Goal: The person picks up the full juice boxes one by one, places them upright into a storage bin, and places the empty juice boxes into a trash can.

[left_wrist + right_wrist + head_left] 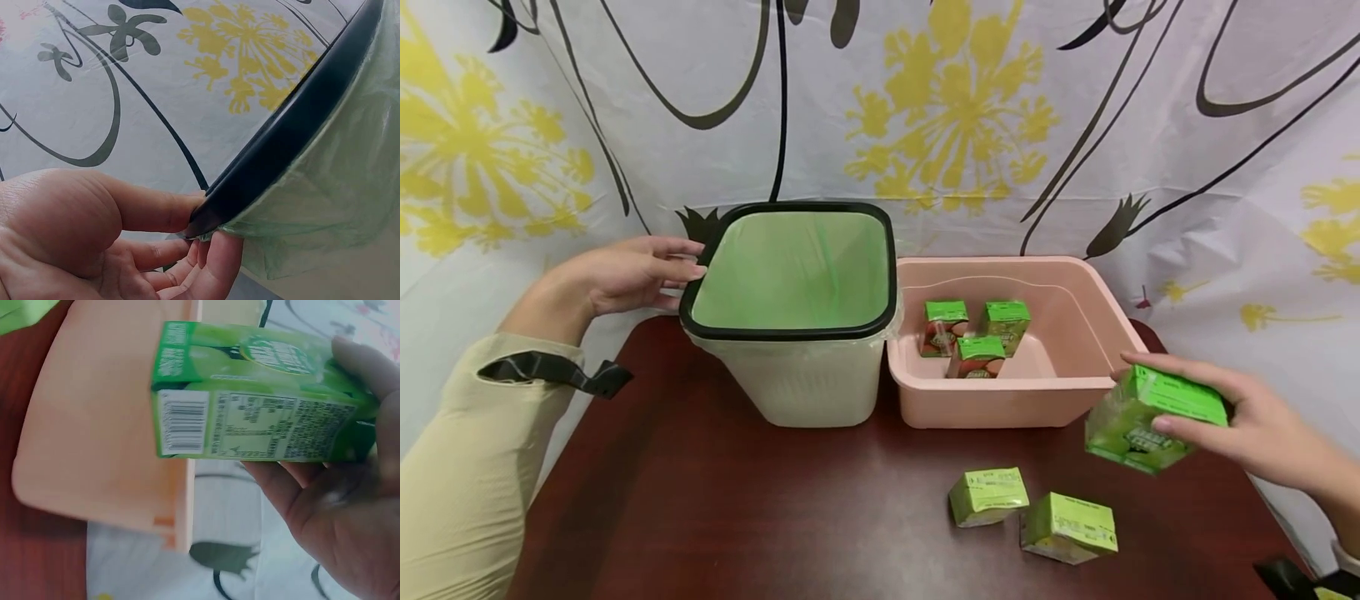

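At the left of the dark red-brown table [700, 492], a left hand [632, 275] pinches the black rim [790, 335] of a pale bin [808, 387] between thumb and fingers, catching the edge of a thin green liner [790, 258]. The rim looks stiff enough to make a sound handhold; the liner, filmy and crinkled, would likely slide or tear if tugged alone.

Beside the bin, a pink tub [992, 407] holds three small boxes [945, 329], all green-topped, two showing red fruit on their sides and one mostly green. In front of the tub, two yellow-green boxes [988, 497] lie close together on the table.

At far right, a right hand [1262, 425] grips a bright green box [1150, 421], thumb on one side and fingers on the other, held in the air by the tub's near right corner. From where I stand it should be light enough for one hand, though whether it is full I cannot tell. The card looks firm but apt to dent under a hard squeeze, and its glossy skin could slip; a flat grip across opposite sides seems best. Square-edged and brick-shaped, it carries pale green fruit, white lettering in an oval, a barcode and a panel of small print too blurred to read.
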The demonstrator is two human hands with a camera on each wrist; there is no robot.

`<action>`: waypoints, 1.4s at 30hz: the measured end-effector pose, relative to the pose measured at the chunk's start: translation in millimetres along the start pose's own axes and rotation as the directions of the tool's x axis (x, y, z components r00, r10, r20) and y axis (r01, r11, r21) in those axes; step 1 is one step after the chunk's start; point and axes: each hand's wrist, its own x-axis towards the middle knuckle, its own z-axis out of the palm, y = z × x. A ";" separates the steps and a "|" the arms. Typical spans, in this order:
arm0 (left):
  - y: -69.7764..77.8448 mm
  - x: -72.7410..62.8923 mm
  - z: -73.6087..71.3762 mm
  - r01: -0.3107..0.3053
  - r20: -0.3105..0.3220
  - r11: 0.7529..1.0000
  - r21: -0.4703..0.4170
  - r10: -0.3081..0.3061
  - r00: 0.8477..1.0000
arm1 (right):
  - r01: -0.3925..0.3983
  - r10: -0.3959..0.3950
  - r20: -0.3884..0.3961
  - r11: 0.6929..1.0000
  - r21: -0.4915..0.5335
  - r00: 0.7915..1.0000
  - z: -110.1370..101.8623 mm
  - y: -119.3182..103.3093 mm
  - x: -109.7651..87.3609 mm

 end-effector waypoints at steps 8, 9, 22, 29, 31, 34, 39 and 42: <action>0.8 -0.1 -0.2 0.006 0.010 1.000 0.024 -0.006 1.000 | 0.002 -0.002 0.010 1.000 0.029 1.000 -6.7 -38.5 43.8; 0.9 -0.1 -0.4 0.008 0.012 1.000 0.025 -0.008 1.000 | 0.012 -0.013 0.024 0.999 0.042 1.000 -7.6 -43.0 49.7; 1.4 1.6 -1.0 0.021 0.024 0.999 0.032 -0.022 0.999 | -0.081 0.076 0.073 0.995 0.066 0.994 -1.6 -118.8 126.4; 2.2 1.6 -3.4 0.029 0.013 0.999 0.041 -0.030 0.999 | -0.172 0.159 0.094 0.974 0.146 0.983 14.6 -157.5 164.3; 2.5 1.3 -3.4 0.032 0.015 0.998 0.045 -0.033 0.999 | -0.180 0.164 0.099 0.968 0.176 0.981 20.8 -166.6 174.5; 2.7 1.3 -2.9 0.036 0.020 0.998 0.051 -0.037 0.999 | -0.175 0.157 0.101 0.961 0.213 0.983 31.9 -176.0 190.5; 2.7 1.1 -2.7 0.038 0.022 0.998 0.057 -0.039 0.999 | -0.151 0.127 0.097 0.939 0.309 0.987 54.0 -184.5 217.4; 2.6 1.2 -3.0 0.033 0.029 0.998 0.056 -0.035 0.999 | -0.146 0.122 0.087 0.914 0.378 0.989 69.3 -188.7 230.0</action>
